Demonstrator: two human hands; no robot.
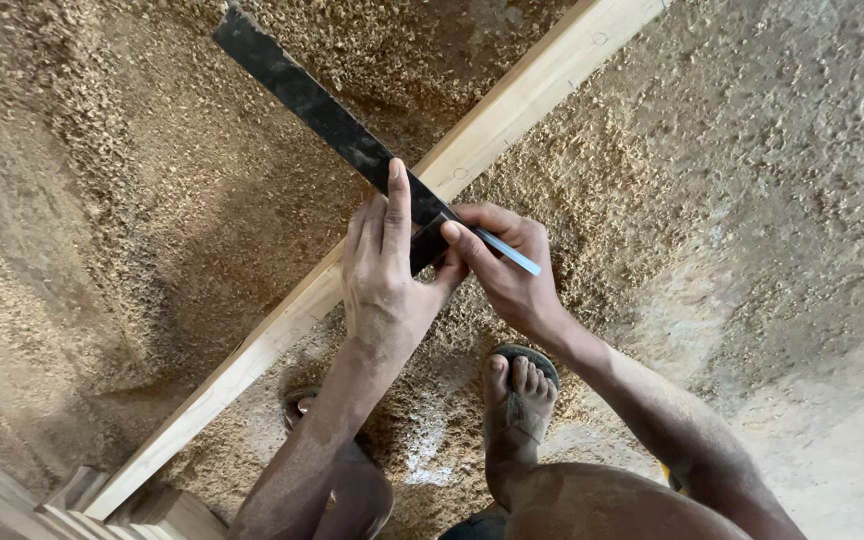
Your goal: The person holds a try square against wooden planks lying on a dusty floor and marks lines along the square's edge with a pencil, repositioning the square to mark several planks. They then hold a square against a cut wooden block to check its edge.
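Observation:
A long pale wooden plank (542,85) runs diagonally from lower left to upper right above a sawdust-covered floor. A dark flat metal square (312,105) lies across it, its blade reaching to the upper left. My left hand (382,270) presses the square onto the plank, the index finger stretched along the blade. My right hand (502,270) grips a thin light-blue pen (512,255) with its tip against the square's edge on the plank. The two hands touch at the thumbs.
Thick sawdust (592,190) covers the floor all around. My right foot in a sandal (517,395) stands just below the hands, and the other foot (302,405) is partly hidden by my left forearm. More wooden pieces (72,495) lie at the bottom left.

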